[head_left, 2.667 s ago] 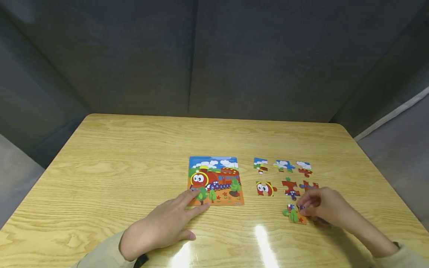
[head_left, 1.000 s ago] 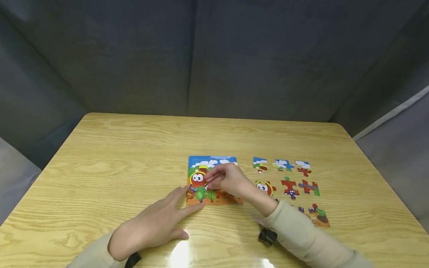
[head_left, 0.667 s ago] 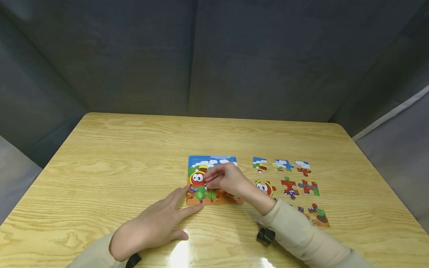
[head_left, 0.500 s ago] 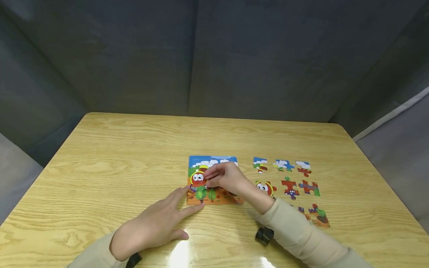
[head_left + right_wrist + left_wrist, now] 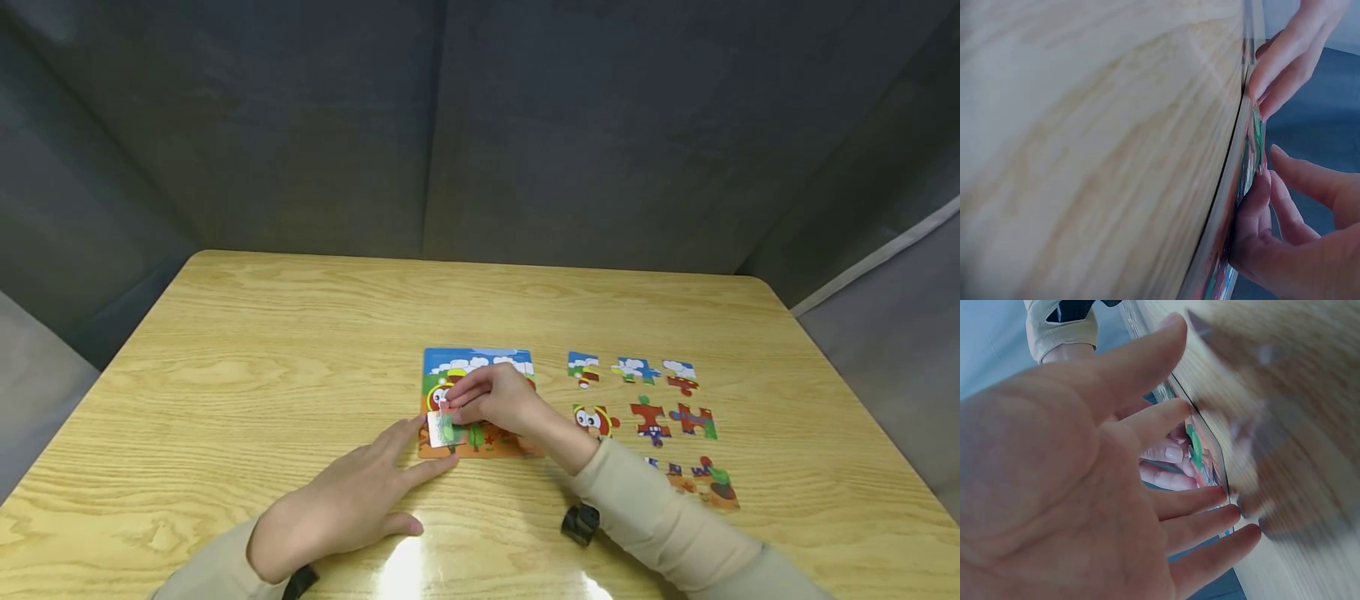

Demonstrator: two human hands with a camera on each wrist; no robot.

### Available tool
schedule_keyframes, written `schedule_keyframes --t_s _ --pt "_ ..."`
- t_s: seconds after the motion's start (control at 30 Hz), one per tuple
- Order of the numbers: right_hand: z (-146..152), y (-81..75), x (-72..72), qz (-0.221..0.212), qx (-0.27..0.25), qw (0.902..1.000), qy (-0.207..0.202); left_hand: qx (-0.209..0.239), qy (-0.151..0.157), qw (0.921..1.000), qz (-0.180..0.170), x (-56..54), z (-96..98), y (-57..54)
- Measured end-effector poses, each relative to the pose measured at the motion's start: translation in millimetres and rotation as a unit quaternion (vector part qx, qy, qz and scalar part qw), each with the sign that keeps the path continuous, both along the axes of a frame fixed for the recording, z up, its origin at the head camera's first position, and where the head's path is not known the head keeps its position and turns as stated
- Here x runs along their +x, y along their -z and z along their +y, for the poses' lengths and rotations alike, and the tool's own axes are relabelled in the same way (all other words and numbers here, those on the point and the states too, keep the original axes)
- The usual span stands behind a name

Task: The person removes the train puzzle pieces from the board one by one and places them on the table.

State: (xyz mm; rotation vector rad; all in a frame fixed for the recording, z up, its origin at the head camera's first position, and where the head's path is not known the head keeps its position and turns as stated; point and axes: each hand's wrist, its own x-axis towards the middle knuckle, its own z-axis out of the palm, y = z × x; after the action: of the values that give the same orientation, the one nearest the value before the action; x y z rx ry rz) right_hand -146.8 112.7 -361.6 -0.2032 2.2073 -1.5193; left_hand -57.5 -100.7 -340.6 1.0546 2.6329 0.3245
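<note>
The puzzle board [image 5: 517,451], printed with a red train, lies flat on the table. My right hand [image 5: 501,400] is over its lower left part and pinches a puzzle piece [image 5: 442,430] between thumb and fingertips. That piece catches a white glare and shows some green; it hides part of the picture. My left hand [image 5: 341,500] is spread, its straight fingertips at the board's lower left corner and edge. In the left wrist view, the left palm [image 5: 1091,475] faces the camera. The right wrist view shows the right fingers [image 5: 1254,203] close against the board.
Loose puzzle pieces lie in rows right of the board: a sky piece [image 5: 636,370] on top, an eyes piece [image 5: 592,419] and a red piece [image 5: 649,420] in the middle, a bush piece [image 5: 720,485] below. The right sleeve [image 5: 660,525] partly covers the bottom row.
My right hand went from the bottom row of loose pieces leftward to the board. Over the last half second it shifted slightly left, and the pinched piece now shows a glare. My left hand stays put.
</note>
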Motion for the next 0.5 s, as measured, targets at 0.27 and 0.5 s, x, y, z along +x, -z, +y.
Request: schedule_keyframes --t_s 0.27,0.5 --pt "1 -1.6 1.1 0.009 -0.006 0.9999 0.005 0.005 0.001 1.0 0.007 0.1 0.0 0.8" --pt "25 -4.8 4.8 -0.005 -0.002 1.0 0.0 0.006 -0.001 0.9999 0.011 0.2 0.7 0.2"
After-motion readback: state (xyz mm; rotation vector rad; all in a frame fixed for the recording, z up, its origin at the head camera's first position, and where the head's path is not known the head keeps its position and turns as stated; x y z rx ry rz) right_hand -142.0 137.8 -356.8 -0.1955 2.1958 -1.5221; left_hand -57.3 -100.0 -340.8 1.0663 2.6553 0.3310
